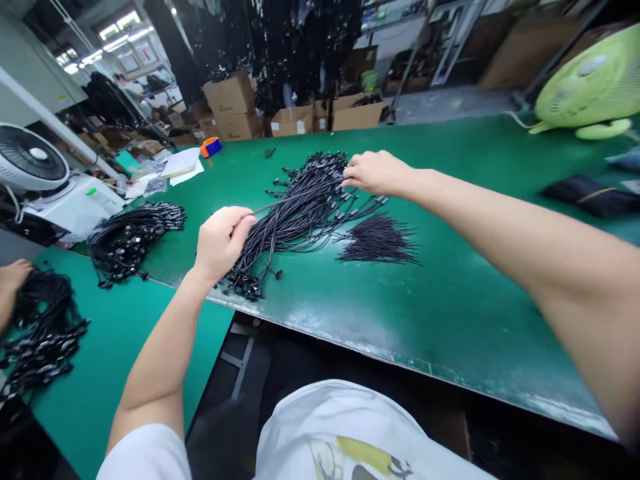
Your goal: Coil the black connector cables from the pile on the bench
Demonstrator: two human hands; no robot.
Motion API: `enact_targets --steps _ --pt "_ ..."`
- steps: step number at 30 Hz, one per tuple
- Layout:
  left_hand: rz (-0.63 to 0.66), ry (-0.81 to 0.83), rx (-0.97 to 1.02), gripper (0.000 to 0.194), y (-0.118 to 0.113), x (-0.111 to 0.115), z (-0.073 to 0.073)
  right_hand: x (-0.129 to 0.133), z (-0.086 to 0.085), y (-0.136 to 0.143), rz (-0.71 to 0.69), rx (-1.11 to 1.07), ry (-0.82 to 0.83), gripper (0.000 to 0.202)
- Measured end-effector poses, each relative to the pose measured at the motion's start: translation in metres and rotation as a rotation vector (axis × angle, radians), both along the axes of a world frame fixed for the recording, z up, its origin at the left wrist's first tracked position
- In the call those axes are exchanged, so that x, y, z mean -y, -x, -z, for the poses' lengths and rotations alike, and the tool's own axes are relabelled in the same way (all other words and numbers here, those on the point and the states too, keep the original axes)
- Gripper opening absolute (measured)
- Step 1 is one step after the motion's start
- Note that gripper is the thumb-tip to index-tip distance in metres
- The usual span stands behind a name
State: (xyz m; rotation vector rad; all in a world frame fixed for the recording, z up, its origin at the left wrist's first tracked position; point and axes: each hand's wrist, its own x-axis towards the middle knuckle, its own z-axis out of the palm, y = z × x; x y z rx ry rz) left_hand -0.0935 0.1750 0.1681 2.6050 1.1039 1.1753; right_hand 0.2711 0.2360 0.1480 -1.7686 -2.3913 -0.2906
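Note:
A large bundle of black cables (295,220) lies across the green table (460,267). My left hand (223,241) is closed on a black cable at the bundle's left side. That cable runs taut above the others toward my right hand (373,173), whose fingers are pinched round its other end at the bundle's upper right. The connector at that end is too small to make out. Just right of the bundle lies a pile of short black ties (380,240), touched by neither hand.
Another cable heap (133,237) lies at the left, near a white fan (33,157). A person's hand (15,277) touches cables (45,320) at the far left. Papers (183,165), an orange-blue tape roll (211,147), a green fan (593,80) and a dark bundle (593,195) stand around.

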Motion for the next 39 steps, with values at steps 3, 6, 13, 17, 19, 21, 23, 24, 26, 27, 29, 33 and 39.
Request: enact_targets --steps 3,6,13,17,19,21,23,24,26,27,29,33,39 --pt "0.159 0.301 -0.11 0.023 -0.015 0.049 -0.022 0.002 -0.008 -0.005 0.152 -0.197 -0.017 0.031" --pt "0.182 0.506 -0.215 0.02 -0.019 0.056 -0.005 0.01 -0.025 0.009 0.141 -0.495 -0.374 0.045" --pt "-0.17 0.064 -0.362 0.028 0.009 -0.001 0.067 0.041 -0.051 0.018 0.12 -0.302 -0.503 0.047" --pt "-0.233 -0.177 -0.36 0.026 0.021 -0.002 0.051 0.079 -0.067 0.006 0.198 -0.187 -0.698 0.057" --pt "-0.298 -0.255 -0.237 0.024 0.031 -0.001 0.033 0.101 -0.07 -0.006 0.213 -0.226 -0.766 0.058" --pt "-0.29 -0.171 -0.09 0.023 0.043 0.0 0.02 0.124 -0.063 -0.024 0.22 -0.275 -0.672 0.059" --pt "-0.15 0.164 0.044 0.029 0.053 0.004 0.019 0.147 -0.044 -0.042 0.246 -0.245 -0.47 0.064" --pt "-0.037 0.416 0.101 0.034 0.055 0.009 0.023 0.159 -0.028 -0.048 0.266 -0.201 -0.382 0.066" --pt "0.21 0.942 0.219 0.045 0.049 0.025 0.037 0.186 0.009 -0.05 0.281 -0.128 -0.31 0.063" --pt "0.316 1.151 0.281 0.047 0.041 0.036 0.045 0.2 0.029 -0.043 0.239 -0.087 -0.295 0.057" --pt "0.45 1.356 0.406 0.048 0.013 0.059 0.063 0.23 0.062 -0.015 0.037 -0.046 -0.263 0.046" --pt "0.612 1.249 0.307 0.045 -0.057 0.106 0.088 0.272 0.075 0.057 -0.331 -0.133 -0.052 0.042" --pt "0.804 1.681 0.195 0.04 -0.073 0.13 0.101 0.26 0.056 0.044 -0.122 -0.305 0.091 0.044"
